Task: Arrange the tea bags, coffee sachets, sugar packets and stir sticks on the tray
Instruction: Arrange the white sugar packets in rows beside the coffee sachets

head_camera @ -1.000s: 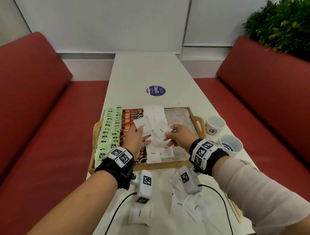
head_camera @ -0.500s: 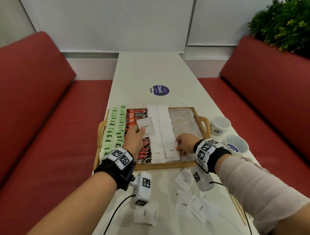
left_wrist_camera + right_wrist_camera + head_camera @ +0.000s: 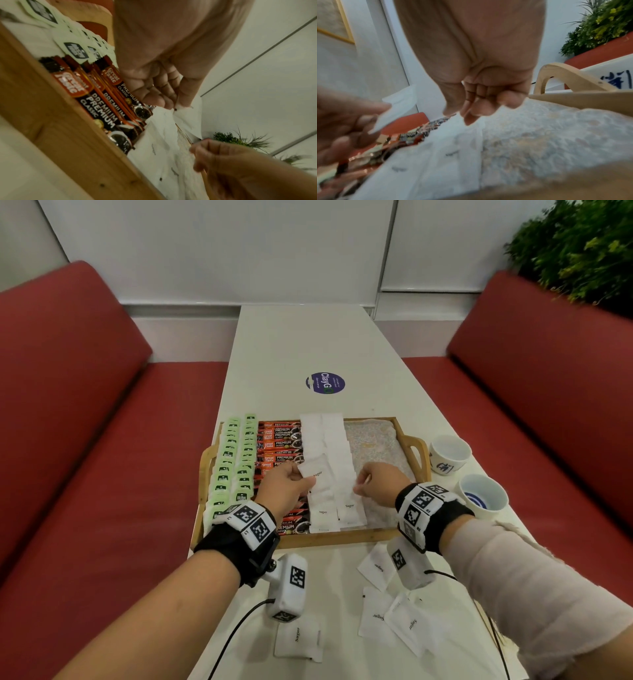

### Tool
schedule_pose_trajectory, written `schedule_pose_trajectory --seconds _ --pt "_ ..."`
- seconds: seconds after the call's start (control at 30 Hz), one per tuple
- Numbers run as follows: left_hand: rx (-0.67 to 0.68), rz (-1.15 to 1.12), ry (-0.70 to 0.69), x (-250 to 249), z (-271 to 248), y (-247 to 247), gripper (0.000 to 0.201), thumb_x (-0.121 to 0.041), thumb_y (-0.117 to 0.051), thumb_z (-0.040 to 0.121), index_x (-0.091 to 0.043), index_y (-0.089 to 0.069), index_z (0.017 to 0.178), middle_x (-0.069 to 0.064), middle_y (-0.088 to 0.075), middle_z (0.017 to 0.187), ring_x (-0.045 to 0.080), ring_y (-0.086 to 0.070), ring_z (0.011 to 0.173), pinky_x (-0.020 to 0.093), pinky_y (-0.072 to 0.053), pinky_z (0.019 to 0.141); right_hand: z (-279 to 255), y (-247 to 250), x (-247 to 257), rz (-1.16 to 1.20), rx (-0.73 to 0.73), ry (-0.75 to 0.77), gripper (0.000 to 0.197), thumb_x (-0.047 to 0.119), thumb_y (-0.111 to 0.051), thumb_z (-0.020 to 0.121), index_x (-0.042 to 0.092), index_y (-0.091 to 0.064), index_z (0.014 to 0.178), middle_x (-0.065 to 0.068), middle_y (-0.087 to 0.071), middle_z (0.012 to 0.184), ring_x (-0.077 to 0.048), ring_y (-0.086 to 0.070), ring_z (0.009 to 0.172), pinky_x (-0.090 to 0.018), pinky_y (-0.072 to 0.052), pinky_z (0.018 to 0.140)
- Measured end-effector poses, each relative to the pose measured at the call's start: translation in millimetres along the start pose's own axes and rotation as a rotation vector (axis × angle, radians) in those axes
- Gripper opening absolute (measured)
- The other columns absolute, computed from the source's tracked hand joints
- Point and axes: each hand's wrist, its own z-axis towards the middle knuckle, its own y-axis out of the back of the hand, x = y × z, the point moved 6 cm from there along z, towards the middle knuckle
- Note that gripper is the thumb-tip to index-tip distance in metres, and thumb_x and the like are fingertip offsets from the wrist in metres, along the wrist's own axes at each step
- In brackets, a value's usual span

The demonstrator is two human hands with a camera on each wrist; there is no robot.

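Observation:
A wooden tray (image 3: 342,537) holds two columns of green tea bags (image 3: 236,460), a column of coffee sachets (image 3: 279,440) and two columns of white sugar packets (image 3: 329,440). My left hand (image 3: 291,484) pinches one sugar packet (image 3: 317,472) by its corner and holds it just above the left sugar column. In the left wrist view, thumb and fingers (image 3: 164,97) grip that packet (image 3: 190,119). My right hand (image 3: 373,482) is curled at the right sugar column. Its thumb and forefinger (image 3: 465,115) nip the edge of a packet lying there.
The tray's right part shows only its patterned lining (image 3: 373,440). Loose sugar packets lie on the table in front of the tray (image 3: 376,614) (image 3: 298,640). Two white cups (image 3: 447,453) (image 3: 483,498) stand right of the tray. Red benches flank the table.
My right hand laid its packet on the near end of the right sugar column and stays at its edge. My left hand carried its packet right and down, over the left sugar column.

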Motion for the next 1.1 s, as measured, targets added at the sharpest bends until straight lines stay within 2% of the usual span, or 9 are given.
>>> schedule_pose_trajectory --seconds 0.13,0.23,0.33,0.47,0.57,0.63,0.77,1.0,1.1 --pt "0.057 0.163 -0.034 -1.3 2.2 -12.6 0.012 -0.015 -0.071 0.083 -0.013 -0.064 0.093 0.003 -0.066 0.078 0.016 -0.062 0.073 0.032 -0.051 0.07 -11.2 4.6 15.9 0.305 0.027 0.124 0.011 0.021 -0.06 0.092 0.016 -0.059 0.101 0.004 -0.064 0.077 -0.008 -0.053 0.054 -0.02 -0.041 0.052" --pt "0.114 0.287 -0.055 -1.6 1.2 -25.4 0.015 -0.017 -0.074 0.08 -0.019 -0.06 0.08 -0.002 -0.062 0.069 0.017 -0.064 0.074 0.033 -0.052 0.073 -17.1 3.5 16.2 0.286 0.017 0.146 0.008 0.019 -0.063 0.09 0.013 -0.06 0.095 0.003 -0.061 0.07 -0.008 -0.053 0.052 -0.019 -0.039 0.05" --pt "0.116 0.368 -0.072 -1.9 0.4 -33.3 0.02 -0.018 -0.076 0.078 -0.025 -0.057 0.077 -0.003 -0.066 0.072 0.016 -0.066 0.077 0.031 -0.053 0.075 -17.8 -0.1 6.2 0.272 0.0 0.118 0.006 0.014 -0.064 0.089 0.011 -0.061 0.086 0.002 -0.058 0.067 -0.009 -0.053 0.051 -0.018 -0.039 0.049" --pt "0.087 0.359 -0.094 -0.4 1.2 -33.2 0.018 -0.014 -0.072 0.082 -0.019 -0.061 0.094 -0.006 -0.066 0.089 0.011 -0.062 0.086 0.015 -0.044 0.066 -12.6 -4.0 -13.4 0.202 -0.036 0.022 0.01 0.016 -0.067 0.087 0.012 -0.06 0.081 0.001 -0.057 0.069 -0.013 -0.052 0.058 -0.026 -0.047 0.06" --pt "0.073 0.372 -0.104 1.1 2.1 -31.9 0.022 -0.01 -0.069 0.084 -0.015 -0.062 0.104 -0.002 -0.066 0.099 0.01 -0.059 0.09 0.011 -0.04 0.063 -9.5 -10.1 -22.5 0.172 -0.033 -0.025 0.012 0.017 -0.07 0.085 0.012 -0.059 0.082 0.0 -0.055 0.07 -0.018 -0.053 0.068 -0.031 -0.047 0.072" --pt "0.078 0.382 -0.104 2.6 3.4 -31.8 0.023 -0.008 -0.067 0.084 -0.014 -0.062 0.105 -0.001 -0.066 0.101 0.01 -0.059 0.09 0.01 -0.039 0.062 -9.2 -14.8 -24.7 0.157 -0.026 -0.046 0.015 0.018 -0.071 0.084 0.016 -0.057 0.077 0.003 -0.056 0.069 -0.018 -0.055 0.069 -0.029 -0.047 0.072" --pt "0.073 0.397 -0.107 5.9 5.7 -31.9 0.024 -0.007 -0.067 0.084 -0.012 -0.064 0.106 -0.001 -0.066 0.1 0.01 -0.059 0.089 0.008 -0.038 0.059 -7.6 -20.5 -25.7 0.109 -0.03 -0.093 0.024 0.02 -0.072 0.082 0.02 -0.052 0.068 0.0 -0.059 0.071 -0.02 -0.058 0.071 -0.035 -0.053 0.078" --pt "0.072 0.414 -0.108 6.6 6.4 -30.3 0.023 -0.006 -0.067 0.083 -0.013 -0.064 0.106 -0.002 -0.065 0.099 0.01 -0.058 0.089 0.014 -0.041 0.066 -3.4 -23.2 -22.2 0.039 -0.028 -0.123 0.027 0.027 -0.073 0.079 0.022 -0.049 0.068 -0.001 -0.062 0.077 -0.02 -0.06 0.076 -0.034 -0.052 0.079" --pt "0.076 0.415 -0.102 6.0 5.8 -30.0 0.023 -0.009 -0.068 0.083 -0.014 -0.063 0.105 -0.003 -0.064 0.098 0.009 -0.058 0.089 0.017 -0.04 0.071 -5.9 -21.9 -20.5 -0.005 -0.033 -0.14 0.025 0.031 -0.073 0.08 0.021 -0.05 0.073 -0.003 -0.067 0.084 -0.022 -0.064 0.084 -0.033 -0.051 0.079"
